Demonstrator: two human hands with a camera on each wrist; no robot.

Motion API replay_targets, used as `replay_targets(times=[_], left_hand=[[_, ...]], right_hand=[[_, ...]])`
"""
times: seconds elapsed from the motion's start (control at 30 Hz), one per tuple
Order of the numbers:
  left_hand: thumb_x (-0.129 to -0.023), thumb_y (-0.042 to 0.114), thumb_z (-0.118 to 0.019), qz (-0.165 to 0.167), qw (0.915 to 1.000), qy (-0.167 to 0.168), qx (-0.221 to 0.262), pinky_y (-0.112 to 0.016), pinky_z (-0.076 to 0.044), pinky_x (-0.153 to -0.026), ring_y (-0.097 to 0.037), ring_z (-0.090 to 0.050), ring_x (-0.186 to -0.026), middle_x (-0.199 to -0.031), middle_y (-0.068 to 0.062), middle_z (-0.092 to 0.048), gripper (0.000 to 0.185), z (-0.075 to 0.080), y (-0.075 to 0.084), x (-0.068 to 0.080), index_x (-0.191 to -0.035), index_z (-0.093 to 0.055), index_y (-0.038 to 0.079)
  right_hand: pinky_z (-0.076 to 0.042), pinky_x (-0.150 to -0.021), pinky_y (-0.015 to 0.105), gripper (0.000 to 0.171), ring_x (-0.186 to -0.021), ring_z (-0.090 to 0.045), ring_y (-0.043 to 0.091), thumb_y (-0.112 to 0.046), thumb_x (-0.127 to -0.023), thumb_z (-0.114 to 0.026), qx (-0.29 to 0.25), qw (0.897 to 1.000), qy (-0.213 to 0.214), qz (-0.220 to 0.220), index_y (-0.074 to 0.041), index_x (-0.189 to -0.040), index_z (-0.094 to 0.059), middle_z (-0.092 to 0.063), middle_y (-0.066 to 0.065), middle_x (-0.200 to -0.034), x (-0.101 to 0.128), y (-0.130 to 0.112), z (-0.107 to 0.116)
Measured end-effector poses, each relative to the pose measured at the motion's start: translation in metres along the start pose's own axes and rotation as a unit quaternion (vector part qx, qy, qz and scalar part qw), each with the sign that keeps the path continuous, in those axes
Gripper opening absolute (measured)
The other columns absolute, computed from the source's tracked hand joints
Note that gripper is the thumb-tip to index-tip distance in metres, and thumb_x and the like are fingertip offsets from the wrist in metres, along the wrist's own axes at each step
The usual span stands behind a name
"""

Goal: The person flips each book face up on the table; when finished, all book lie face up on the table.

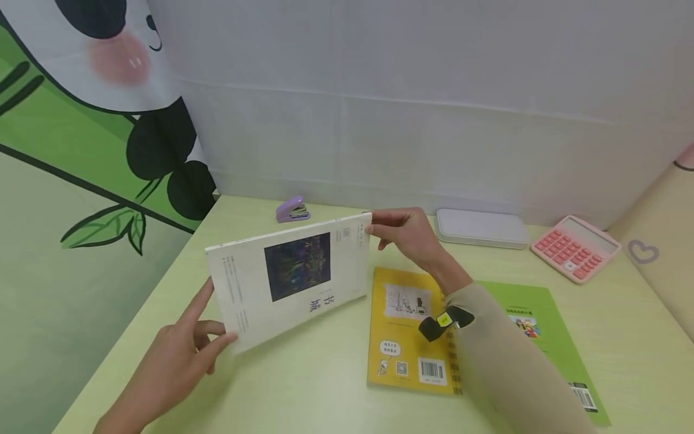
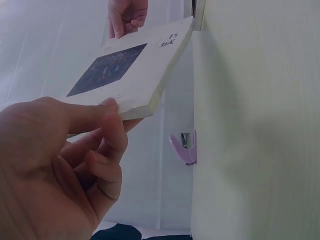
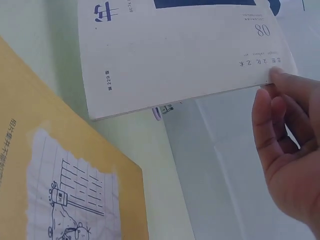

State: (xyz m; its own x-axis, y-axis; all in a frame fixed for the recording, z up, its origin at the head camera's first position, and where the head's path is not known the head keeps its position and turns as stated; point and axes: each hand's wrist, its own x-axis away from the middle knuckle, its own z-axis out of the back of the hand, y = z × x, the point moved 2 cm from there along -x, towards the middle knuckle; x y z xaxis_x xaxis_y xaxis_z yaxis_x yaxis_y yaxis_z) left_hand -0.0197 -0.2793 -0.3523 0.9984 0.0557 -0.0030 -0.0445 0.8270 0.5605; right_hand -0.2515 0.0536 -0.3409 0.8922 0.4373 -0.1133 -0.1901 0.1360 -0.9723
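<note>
Left hand (image 1: 179, 355) at near left corner of white book (image 1: 290, 277), thumb on cover, fingers curled beneath: grip pinches corner. Book held tilted above pale green tabletop (image 1: 303, 386), cover up. Purple stapler (image 1: 293, 210) behind it on tabletop. Right hand (image 1: 406, 232) pinches far right corner of book, fingertips at edge. Yellow notebook (image 1: 406, 331) flat below right forearm; green booklet (image 1: 534, 325) beside it; white case (image 1: 481, 228), pink calculator (image 1: 576, 248) farther right.
</note>
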Motion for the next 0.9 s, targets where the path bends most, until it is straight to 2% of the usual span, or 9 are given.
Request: replay_targets(times=[0.1,0.2,0.33,0.5,0.73,0.9], left_hand=[[-0.095,0.014,-0.079,0.009,0.9998,-0.001,0.017,-0.025,-0.042,-0.055,-0.008,-0.055,-0.056,-0.098,0.0,-0.079,0.115,0.001,0.002,-0.001,-0.171,0.008,0.024],[-0.095,0.014,-0.079,0.014,0.9995,-0.002,0.029,-0.025,-0.042,-0.056,-0.01,-0.055,-0.056,-0.097,0.001,-0.079,0.12,0.001,0.003,-0.002,-0.169,0.014,0.03],[-0.095,0.013,-0.079,0.017,0.9991,-0.001,0.038,-0.025,-0.042,-0.054,-0.01,-0.055,-0.056,-0.096,0.001,-0.078,0.12,0.0,0.005,-0.003,-0.169,0.013,0.031],[-0.096,0.013,-0.079,0.023,0.9983,-0.01,0.053,-0.025,-0.042,-0.051,-0.012,-0.056,-0.056,-0.095,0.002,-0.077,0.118,-0.003,0.008,-0.005,-0.169,0.012,0.032],[-0.096,0.012,-0.078,0.043,0.9936,-0.033,0.099,-0.027,-0.044,-0.05,-0.016,-0.059,-0.056,-0.094,0.001,-0.077,0.117,-0.006,0.012,-0.007,-0.168,0.011,0.037],[-0.095,0.013,-0.079,0.039,0.9897,-0.041,0.131,-0.027,-0.042,-0.05,-0.016,-0.059,-0.056,-0.094,0.001,-0.077,0.117,-0.011,0.014,-0.008,-0.169,0.009,0.037]], right_hand=[[-0.061,-0.072,0.028,0.036,-0.083,-0.071,0.016,-0.007,-0.097,-0.076,-0.007,1.0,0.007,0.004,-0.005,-0.133,-0.073,-0.08,0.008,-0.113,0.001,-0.002,0.001],[-0.06,-0.07,0.027,0.043,-0.084,-0.072,0.015,-0.005,-0.097,-0.076,-0.016,1.0,0.011,0.01,-0.009,-0.139,-0.07,-0.081,0.006,-0.112,0.003,-0.003,0.002],[-0.059,-0.067,0.027,0.044,-0.086,-0.072,0.014,-0.003,-0.096,-0.076,-0.034,0.999,0.02,0.012,-0.007,-0.14,-0.069,-0.082,-0.001,-0.105,0.004,-0.004,0.004],[-0.059,-0.065,0.027,0.036,-0.081,-0.071,0.015,-0.003,-0.094,-0.078,-0.043,0.998,0.037,0.016,-0.003,-0.13,-0.069,-0.081,-0.006,-0.096,0.004,-0.004,0.008],[-0.057,-0.063,0.025,0.034,-0.086,-0.073,0.02,-0.003,-0.093,-0.078,-0.048,0.997,0.057,0.019,-0.001,-0.127,-0.072,-0.081,-0.005,-0.098,0.005,-0.004,0.011],[-0.054,-0.064,0.023,0.035,-0.082,-0.068,0.017,-0.006,-0.095,-0.077,-0.048,0.997,0.066,-0.006,-0.004,-0.13,-0.074,-0.079,-0.003,-0.104,0.006,0.0,0.014]])
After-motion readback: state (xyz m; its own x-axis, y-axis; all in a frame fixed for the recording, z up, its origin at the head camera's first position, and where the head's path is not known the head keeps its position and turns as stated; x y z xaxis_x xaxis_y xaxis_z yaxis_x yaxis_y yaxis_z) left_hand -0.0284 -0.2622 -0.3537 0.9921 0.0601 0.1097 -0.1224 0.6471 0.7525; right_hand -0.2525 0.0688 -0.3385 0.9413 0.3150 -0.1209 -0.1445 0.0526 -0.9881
